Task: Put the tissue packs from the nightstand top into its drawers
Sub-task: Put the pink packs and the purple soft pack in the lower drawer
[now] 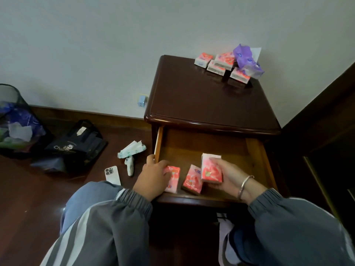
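Note:
The dark wooden nightstand has its top drawer pulled out. Inside the drawer my left hand rests on a pink tissue pack at the front left. A second pink pack lies in the middle of the drawer front. My right hand grips a third pink pack, held upright just right of the middle one. Several pink packs remain at the back right of the nightstand top, beside a purple soft tissue pack.
On the floor left of the nightstand lie a green-and-white tissue pack, a small white object and a phone. A black bag and a mesh bin stand further left. Dark furniture borders the right.

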Demonstrator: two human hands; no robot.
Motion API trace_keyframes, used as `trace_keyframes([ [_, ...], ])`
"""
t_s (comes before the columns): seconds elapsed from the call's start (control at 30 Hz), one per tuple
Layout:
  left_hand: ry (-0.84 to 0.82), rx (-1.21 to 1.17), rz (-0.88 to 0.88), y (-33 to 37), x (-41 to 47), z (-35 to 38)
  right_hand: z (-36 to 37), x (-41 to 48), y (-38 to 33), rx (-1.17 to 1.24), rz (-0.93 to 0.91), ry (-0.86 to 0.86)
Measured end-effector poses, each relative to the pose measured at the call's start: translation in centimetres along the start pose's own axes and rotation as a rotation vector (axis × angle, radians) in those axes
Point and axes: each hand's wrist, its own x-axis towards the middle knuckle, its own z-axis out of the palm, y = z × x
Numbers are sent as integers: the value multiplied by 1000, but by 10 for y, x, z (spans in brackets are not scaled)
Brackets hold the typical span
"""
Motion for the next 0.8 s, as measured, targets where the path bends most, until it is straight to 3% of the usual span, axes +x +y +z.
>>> trace_keyframes([
  [0.07, 5, -4, -3, 0, 0, -1, 7, -1, 7, -44, -1, -11],
  [0.3, 6, -85, 30, -3, -1, -8, 22, 2, 23, -626, -181, 206],
  [0.7, -11, -35, 31, -1, -3, -12, 27, 4, 23, -976, -279, 117],
  [0.8, -15, -27, 32, 0, -3, -11, 27, 5, 24, -952, -300, 116],
])
